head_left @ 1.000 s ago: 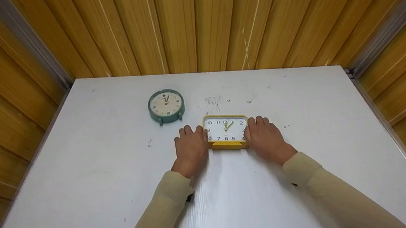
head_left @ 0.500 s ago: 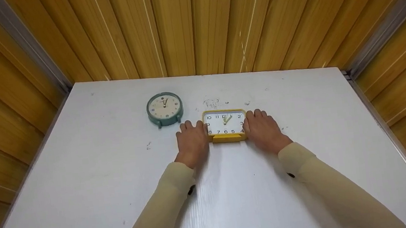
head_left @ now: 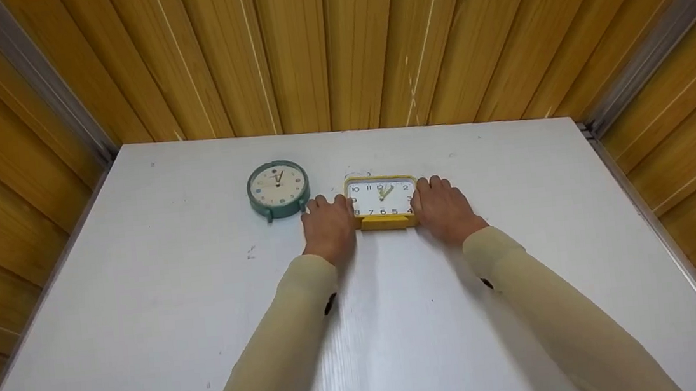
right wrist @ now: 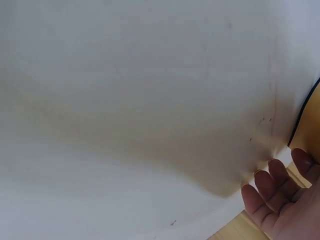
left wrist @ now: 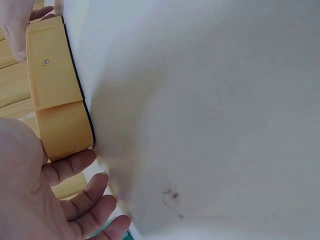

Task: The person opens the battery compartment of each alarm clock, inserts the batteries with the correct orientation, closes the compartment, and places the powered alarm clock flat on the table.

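A yellow rectangular alarm clock [head_left: 381,198] with a white dial faces up toward the head camera. My left hand [head_left: 328,226] grips its left end and my right hand [head_left: 445,208] its right end. In the left wrist view, the yellow casing of the clock [left wrist: 55,75] shows a screw, and the left index finger [left wrist: 75,167] bends against its end. The right wrist view catches only a corner of the yellow clock [right wrist: 311,125], beside the right fingers [right wrist: 267,190]. Just left of the left fingertips is a round green alarm clock [head_left: 278,189] with two small feet.
Both clocks are on a white table [head_left: 141,305] with small dark marks. Yellow wood-look panels [head_left: 295,47] rise behind its far edge and along both sides, with grey metal posts [head_left: 36,72] at the corners.
Both hands have moved the yellow clock away from the person, toward the far edge, and nearly level with the green clock. The head view has shifted slightly; the green clock stays in place.
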Motion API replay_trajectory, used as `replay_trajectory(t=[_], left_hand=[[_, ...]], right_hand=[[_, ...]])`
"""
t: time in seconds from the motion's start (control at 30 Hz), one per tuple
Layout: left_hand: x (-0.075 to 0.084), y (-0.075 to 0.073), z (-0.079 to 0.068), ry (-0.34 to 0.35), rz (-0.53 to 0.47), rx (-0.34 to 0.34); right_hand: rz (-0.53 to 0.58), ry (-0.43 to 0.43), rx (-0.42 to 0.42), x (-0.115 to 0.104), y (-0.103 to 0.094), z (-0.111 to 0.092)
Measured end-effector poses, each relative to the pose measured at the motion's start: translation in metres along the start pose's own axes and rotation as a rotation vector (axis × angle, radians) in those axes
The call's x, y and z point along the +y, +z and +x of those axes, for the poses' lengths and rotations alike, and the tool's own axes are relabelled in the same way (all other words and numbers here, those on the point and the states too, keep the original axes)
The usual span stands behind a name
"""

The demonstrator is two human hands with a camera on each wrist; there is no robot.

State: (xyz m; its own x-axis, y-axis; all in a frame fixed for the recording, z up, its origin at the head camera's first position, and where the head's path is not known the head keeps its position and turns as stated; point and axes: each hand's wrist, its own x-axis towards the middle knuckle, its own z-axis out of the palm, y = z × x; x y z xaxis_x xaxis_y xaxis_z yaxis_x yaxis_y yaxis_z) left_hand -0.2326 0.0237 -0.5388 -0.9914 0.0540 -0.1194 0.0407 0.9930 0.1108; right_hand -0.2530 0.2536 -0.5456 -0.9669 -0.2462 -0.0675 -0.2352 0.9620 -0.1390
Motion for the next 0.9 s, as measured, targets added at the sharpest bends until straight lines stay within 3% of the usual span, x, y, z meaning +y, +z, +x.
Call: replay_trajectory(t=[0.57, 0.9], left_hand=[[0.009, -0.007, 0.032, -0.062, 0.025, -0.057], [0.016, -0.007, 0.037, -0.033, 0.132, -0.011]], right_hand=[[0.122, 0.047, -0.017, 0.009, 0.002, 0.031], [0.098, 0.05, 0.021, 0.016, 0.001, 0.036]])
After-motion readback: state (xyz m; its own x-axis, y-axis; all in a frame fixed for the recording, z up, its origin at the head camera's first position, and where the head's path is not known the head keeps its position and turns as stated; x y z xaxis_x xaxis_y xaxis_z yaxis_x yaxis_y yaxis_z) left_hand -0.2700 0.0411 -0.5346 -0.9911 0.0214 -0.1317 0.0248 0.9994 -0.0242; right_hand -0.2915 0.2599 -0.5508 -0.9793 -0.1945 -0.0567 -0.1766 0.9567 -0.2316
